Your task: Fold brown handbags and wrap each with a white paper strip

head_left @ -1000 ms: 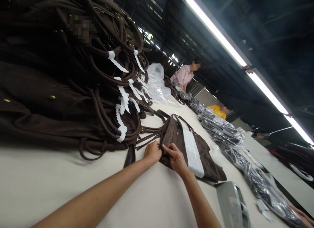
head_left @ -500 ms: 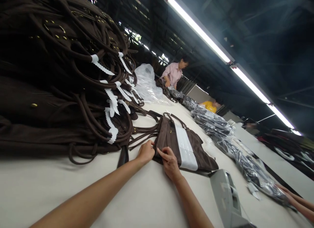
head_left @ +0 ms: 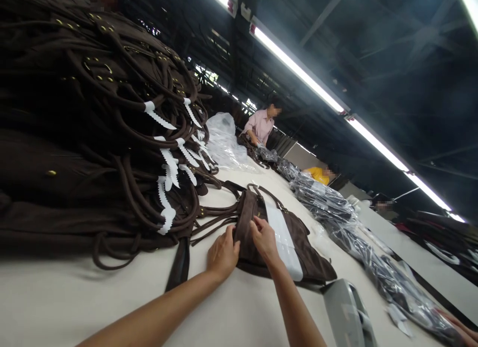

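A dark brown bag (head_left: 246, 227) lies flat on the pale table (head_left: 224, 312), with a white band (head_left: 283, 240) wrapped around its middle. At the bag's left edge is my left hand (head_left: 223, 253), its fingers bent and closed against the side. My right hand (head_left: 264, 237) rests over the bag's front, left of the band, with thumb and forefinger pinched near a small metal detail; whether anything is between them is too small to make out. Brown straps (head_left: 220, 210) stretch from the bag toward the pile on the left.
Brown bags (head_left: 74, 187) with white paper strips on their handles are piled high at left. A grey dispenser (head_left: 345, 312) stands right of my right forearm. Plastic-wrapped bags (head_left: 324, 195) line the far side. A person in pink (head_left: 259, 125) and one in yellow (head_left: 318, 174) are beyond.
My right hand has moved up from the bag's lower left corner onto its front. My left hand stays at the left edge, turned a little. The whole view has shifted slightly.
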Tool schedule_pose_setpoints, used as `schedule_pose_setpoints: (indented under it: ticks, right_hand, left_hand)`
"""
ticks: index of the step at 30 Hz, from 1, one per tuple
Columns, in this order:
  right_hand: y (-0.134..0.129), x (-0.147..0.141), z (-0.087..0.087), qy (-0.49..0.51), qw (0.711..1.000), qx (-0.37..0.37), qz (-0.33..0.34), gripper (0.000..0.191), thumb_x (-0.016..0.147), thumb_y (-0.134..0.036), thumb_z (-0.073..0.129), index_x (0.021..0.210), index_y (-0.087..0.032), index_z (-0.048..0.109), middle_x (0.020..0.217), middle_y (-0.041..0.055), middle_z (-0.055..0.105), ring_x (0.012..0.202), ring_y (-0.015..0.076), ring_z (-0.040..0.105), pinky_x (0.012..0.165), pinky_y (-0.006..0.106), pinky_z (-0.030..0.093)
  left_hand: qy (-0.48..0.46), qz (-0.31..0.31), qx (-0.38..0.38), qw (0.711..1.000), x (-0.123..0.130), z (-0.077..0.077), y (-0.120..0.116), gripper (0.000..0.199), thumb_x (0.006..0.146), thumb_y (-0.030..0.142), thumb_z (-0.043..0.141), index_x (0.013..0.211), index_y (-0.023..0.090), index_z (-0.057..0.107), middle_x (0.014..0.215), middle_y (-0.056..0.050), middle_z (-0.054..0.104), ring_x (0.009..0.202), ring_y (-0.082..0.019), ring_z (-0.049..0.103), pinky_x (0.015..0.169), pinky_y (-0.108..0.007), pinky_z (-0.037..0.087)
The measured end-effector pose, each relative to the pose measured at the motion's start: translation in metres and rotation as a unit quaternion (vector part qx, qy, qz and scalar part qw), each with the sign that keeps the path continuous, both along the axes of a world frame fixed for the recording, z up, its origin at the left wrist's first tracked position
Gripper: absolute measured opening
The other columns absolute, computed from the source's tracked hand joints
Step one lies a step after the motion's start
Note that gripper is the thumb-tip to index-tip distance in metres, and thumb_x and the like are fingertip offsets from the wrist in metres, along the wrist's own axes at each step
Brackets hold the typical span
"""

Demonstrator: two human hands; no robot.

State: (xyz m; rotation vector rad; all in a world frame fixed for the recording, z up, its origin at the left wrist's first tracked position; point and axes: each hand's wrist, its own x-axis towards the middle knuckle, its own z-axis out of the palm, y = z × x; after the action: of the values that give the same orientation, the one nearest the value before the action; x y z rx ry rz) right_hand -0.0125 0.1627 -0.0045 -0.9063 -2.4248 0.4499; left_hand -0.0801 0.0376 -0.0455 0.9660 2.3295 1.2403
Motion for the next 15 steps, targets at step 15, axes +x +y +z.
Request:
schedule_pose_setpoints:
  ticks: [15]
  right_hand:
    - [0.058, -0.158, 0.005, -0.359, 0.918, 0.046, -0.165, 0.09, 0.083, -0.033, 0.06, 0.151, -0.004, 0.01, 0.131, 0.0305, 0.049, 0.119, 0.0348, 0.054, 0.089, 0.045, 0.047]
  left_hand:
    - [0.042, -0.029, 0.05, 0.997, -0.003, -0.012, -0.001, 0.021, 0.088, 0.015, 0.05, 0.106, 0.022, 0.059, 0.101, -0.005, 0.064, 0.103, -0.021, 0.059, 0.09, -0.031, 0.045]
